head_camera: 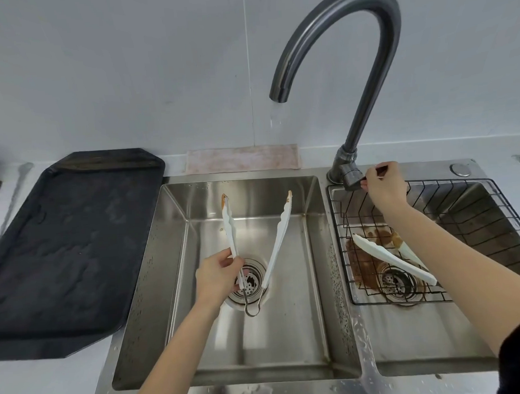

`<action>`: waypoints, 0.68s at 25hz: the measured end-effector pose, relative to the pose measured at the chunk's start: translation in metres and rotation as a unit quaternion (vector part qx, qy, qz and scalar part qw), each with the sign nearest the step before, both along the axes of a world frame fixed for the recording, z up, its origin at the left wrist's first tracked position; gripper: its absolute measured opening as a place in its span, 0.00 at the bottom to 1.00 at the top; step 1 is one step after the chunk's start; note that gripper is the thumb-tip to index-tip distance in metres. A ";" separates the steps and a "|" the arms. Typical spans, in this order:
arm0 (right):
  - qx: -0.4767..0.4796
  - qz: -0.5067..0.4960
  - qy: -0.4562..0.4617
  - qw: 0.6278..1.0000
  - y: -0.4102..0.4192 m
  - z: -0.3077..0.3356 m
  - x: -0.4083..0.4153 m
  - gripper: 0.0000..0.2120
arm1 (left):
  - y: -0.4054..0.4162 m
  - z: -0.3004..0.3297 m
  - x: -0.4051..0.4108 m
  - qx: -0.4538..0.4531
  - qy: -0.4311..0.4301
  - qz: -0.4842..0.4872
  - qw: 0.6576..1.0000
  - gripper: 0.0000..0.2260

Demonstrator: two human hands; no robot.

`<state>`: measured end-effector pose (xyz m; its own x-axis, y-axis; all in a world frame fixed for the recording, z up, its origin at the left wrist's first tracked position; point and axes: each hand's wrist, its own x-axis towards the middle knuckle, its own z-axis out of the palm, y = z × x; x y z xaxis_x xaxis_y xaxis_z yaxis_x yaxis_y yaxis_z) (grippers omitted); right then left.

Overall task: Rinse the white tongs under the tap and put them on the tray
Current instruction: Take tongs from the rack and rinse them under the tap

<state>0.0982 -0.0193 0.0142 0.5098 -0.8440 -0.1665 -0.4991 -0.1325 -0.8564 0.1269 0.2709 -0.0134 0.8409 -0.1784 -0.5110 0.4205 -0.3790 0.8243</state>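
My left hand (218, 275) grips one arm of a pair of white tongs (278, 238) over the left sink basin (177, 262). The tongs spread open in a V, their brown-stained tips pointing away from me. My right hand (384, 186) is closed on the handle at the base of the grey tap (366, 62). A short stream of water (275, 115) falls from the spout, above the tongs and apart from them. The black tray (73, 254) lies on the counter left of the sink.
A second pair of white tongs (390, 259) lies in a black wire basket (466, 202) in the right basin, over brown stains near the drain. A pinkish cloth (241, 159) sits behind the left basin. The sink rim is wet.
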 end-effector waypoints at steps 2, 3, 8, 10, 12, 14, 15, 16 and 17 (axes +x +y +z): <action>0.019 0.001 -0.006 1.000 0.000 0.001 -0.002 0.12 | 0.000 0.001 -0.001 0.002 0.003 0.003 1.000 0.09; 0.026 0.000 -0.009 1.000 0.002 0.003 -0.003 0.11 | 0.000 0.001 -0.002 0.002 0.004 0.005 1.000 0.09; 0.087 -0.096 -0.055 0.990 0.031 0.000 -0.004 0.21 | 0.000 0.001 -0.001 -0.002 0.005 0.013 1.000 0.08; 0.189 -0.077 -0.052 0.978 0.066 -0.010 -0.006 0.24 | -0.001 0.000 0.000 0.000 -0.002 0.021 1.000 0.09; 0.309 0.019 -0.038 0.950 0.104 -0.020 -0.004 0.20 | 0.000 -0.001 0.001 0.000 -0.010 0.035 0.999 0.11; 0.414 0.079 -0.047 0.906 0.131 -0.030 0.005 0.18 | 0.003 0.000 0.002 0.006 -0.032 0.034 0.999 0.15; 0.456 0.088 -0.063 0.883 0.139 -0.035 0.012 0.19 | 0.007 0.001 0.003 0.013 -0.045 0.033 0.998 0.17; 0.494 0.087 -0.083 0.861 0.145 -0.039 0.020 0.19 | 0.010 0.002 0.005 0.016 -0.057 0.034 0.998 0.17; 0.523 0.079 -0.098 0.843 0.148 -0.042 0.027 0.19 | 0.013 0.003 0.008 0.015 -0.064 0.042 0.997 0.16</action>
